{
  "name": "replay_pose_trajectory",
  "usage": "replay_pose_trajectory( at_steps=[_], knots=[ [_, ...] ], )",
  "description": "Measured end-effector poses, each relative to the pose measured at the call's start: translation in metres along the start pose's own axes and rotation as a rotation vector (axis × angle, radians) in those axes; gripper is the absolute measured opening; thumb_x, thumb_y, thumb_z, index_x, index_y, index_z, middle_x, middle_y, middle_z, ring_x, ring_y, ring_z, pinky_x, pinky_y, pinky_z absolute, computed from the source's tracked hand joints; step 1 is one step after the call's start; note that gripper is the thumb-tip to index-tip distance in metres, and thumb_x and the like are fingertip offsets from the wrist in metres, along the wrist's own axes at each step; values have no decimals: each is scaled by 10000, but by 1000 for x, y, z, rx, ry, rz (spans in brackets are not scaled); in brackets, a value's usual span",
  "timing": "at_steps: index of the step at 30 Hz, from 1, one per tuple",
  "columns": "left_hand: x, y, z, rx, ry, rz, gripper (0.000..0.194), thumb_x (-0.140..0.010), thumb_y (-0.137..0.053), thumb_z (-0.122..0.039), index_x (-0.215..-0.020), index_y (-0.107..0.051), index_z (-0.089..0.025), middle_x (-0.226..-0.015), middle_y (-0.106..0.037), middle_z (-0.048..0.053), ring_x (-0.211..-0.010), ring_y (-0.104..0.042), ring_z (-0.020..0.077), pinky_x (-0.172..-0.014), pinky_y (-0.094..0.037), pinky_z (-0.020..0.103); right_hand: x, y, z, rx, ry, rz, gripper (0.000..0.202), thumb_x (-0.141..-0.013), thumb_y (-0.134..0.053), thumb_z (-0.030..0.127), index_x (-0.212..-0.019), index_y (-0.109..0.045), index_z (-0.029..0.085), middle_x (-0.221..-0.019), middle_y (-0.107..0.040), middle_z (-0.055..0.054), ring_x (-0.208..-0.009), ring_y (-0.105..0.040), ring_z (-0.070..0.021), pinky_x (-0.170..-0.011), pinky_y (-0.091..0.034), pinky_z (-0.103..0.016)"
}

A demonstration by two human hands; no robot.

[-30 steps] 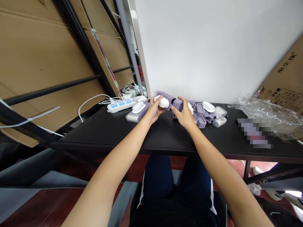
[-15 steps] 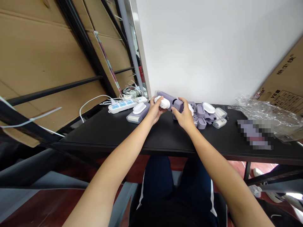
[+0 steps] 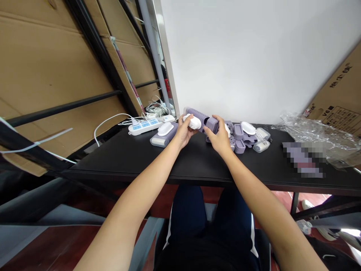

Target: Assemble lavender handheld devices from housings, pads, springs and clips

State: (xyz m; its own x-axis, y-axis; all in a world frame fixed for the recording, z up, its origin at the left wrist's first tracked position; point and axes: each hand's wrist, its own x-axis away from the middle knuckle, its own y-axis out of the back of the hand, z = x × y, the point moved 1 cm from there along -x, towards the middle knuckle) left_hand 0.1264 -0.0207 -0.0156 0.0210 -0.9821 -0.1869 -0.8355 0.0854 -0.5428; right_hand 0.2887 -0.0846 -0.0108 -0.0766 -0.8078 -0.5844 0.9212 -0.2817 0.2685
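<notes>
My left hand [image 3: 186, 131] is wrapped round a white oval piece [image 3: 194, 122] with a ribbed edge, which sits against a long purple part [image 3: 199, 114]. My right hand [image 3: 220, 136] grips a purple boxy piece [image 3: 212, 125] at the right end of that part, thumb in front and fingers behind. Both pieces are held above the black table [image 3: 135, 160]. To the left lies a purple unit with a white oval top [image 3: 165, 129]. Right of my right hand are small purple boxes [image 3: 239, 146], another white oval piece [image 3: 248, 128] and metal springs.
A white power strip [image 3: 145, 125] with cables stands at the back left. Translucent pieces [image 3: 261, 146] lie right of the purple boxes. Crumpled clear plastic [image 3: 318, 135] and a cardboard box [image 3: 338, 98] are on the right. A white panel [image 3: 239, 56] rises behind the table.
The purple boxy piece and the long part are slightly further apart, with a small shift of the hands. Otherwise the view is nearly the same.
</notes>
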Motion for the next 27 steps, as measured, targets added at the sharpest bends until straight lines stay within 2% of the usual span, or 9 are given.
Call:
replay_pose_trajectory(
  at_steps=[4,10,14,20,25,27],
  knots=[
    [1,0,-1,-5,-3,23,489,-743,-840,-453,-1049,-511,-262,-835,-609,-38,-710,-623,126,-667,-552,260,-1,2,2,-14,15,9,632,-873,-673,480,-1430,-483,251,-1453,-591,-100,-1309,-579,-284,-1145,-441,-474],
    [2,0,-2,9,25,25,478,-737,-846,-451,-1024,-519,-254,-837,-627,-35,-719,-635,125,-680,-552,258,0,3,3,-25,18,32,647,-876,-670,481,-1450,-469,260,-1477,-579,-93,-1323,-577,-286,-1159,-434,-486],
    [2,-1,-1,-6,63,59,474,-734,-843,-473,-1002,-526,-245,-806,-622,-36,-683,-623,124,-647,-545,255,0,3,4,-11,35,61,672,-887,-664,511,-1477,-457,267,-1536,-534,-91,-1418,-505,-303,-1184,-420,-496],
    [3,-2,-2,23,30,43,469,-732,-848,-458,-983,-514,-248,-799,-611,-47,-679,-613,120,-614,-517,236,1,0,0,-92,42,113,699,-923,-601,584,-1519,-415,270,-1608,-456,-84,-1405,-511,-294,-1146,-475,-501],
    [5,-4,-4,28,29,27,472,-746,-849,-461,-1006,-513,-254,-817,-628,-41,-700,-626,122,-639,-519,236,2,-1,1,-100,4,102,655,-941,-560,617,-1479,-437,264,-1456,-579,-100,-1217,-636,-264,-1076,-530,-461],
    [6,-5,-5,24,81,-5,479,-760,-844,-471,-1034,-510,-263,-833,-635,-42,-709,-629,116,-659,-522,232,1,0,1,-102,15,72,625,-943,-562,612,-1444,-455,254,-1418,-597,-100,-1214,-632,-257,-1096,-511,-449]
  ],
)
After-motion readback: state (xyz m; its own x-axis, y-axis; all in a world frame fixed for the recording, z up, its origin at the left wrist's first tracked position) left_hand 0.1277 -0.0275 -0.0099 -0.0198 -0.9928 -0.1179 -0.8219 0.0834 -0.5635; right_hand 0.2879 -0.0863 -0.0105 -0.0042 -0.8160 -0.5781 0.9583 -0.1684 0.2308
